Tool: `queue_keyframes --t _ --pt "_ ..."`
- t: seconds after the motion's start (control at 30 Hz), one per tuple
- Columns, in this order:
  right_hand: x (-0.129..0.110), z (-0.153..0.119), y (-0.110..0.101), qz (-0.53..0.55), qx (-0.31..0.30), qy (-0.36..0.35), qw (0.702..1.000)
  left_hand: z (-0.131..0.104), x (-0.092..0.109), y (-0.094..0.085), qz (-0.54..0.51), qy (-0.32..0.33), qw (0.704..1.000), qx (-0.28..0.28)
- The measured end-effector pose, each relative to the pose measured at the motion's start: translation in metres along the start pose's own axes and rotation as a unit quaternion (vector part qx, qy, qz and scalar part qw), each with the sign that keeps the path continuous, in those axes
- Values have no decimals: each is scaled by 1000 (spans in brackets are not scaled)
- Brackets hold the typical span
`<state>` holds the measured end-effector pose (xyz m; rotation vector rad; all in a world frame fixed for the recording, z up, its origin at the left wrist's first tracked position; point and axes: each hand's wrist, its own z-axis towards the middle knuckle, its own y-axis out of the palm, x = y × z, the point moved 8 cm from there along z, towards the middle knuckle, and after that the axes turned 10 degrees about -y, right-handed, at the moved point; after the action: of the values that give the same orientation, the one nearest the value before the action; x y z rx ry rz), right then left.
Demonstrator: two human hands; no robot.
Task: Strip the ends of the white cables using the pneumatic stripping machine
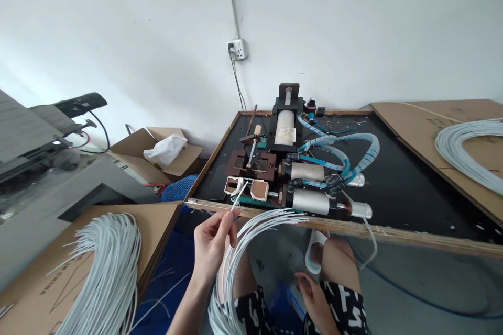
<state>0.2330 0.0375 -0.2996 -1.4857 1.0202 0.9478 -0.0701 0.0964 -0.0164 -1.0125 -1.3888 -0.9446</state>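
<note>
Found in the left hand (214, 243), pinched narrowly between thumb and fingertips: a single white wire (239, 197), located over the near wooden edge (393, 233) of the black table (393, 183). Noted as to direction: long axis slanting away from the body, upward and slightly to the right in view, with the free tip directed at the gap between the left padded block (234, 185) and the right padded block (259, 189). Contact of tip with either block not determinable; course of the wire behind the fingers hidden. Judged as to the hold: gripped near the end, probably to keep the short free length stiff and easily aimed. Observed over the lap: a lap bundle (223, 314), curving upward and rightward, ends at the wooden edge; probably so laid to keep the ends close to the fingers. Observed at left: a second bundle (112, 256) on a cardboard sheet (157, 230), probably set apart to avoid tangling. Noted beside the blocks: a metal cylinder (310, 202), lying crosswise in line with the right padded block, probably so mounted to drive it. Right hand (312, 293) lowered near the thigh, fingers loosely curled; cannot tell whether holding anything.
</note>
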Motion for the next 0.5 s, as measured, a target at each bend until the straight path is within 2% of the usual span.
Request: queue_keyframes --t 0.17,0.4,0.43,0.5 --pt "-5 1 6 -4 -9 -9 1000 -2 10 4 2 13 1000 8" --pt "-12 -6 10 -31 -27 -5 999 -7 12 1 26 36 999 9" --pt "-16 -6 11 -34 -37 -5 999 -11 15 3 42 49 998 -5" --pt "-27 -9 15 -39 -62 -11 997 -20 20 15 96 76 989 -82"
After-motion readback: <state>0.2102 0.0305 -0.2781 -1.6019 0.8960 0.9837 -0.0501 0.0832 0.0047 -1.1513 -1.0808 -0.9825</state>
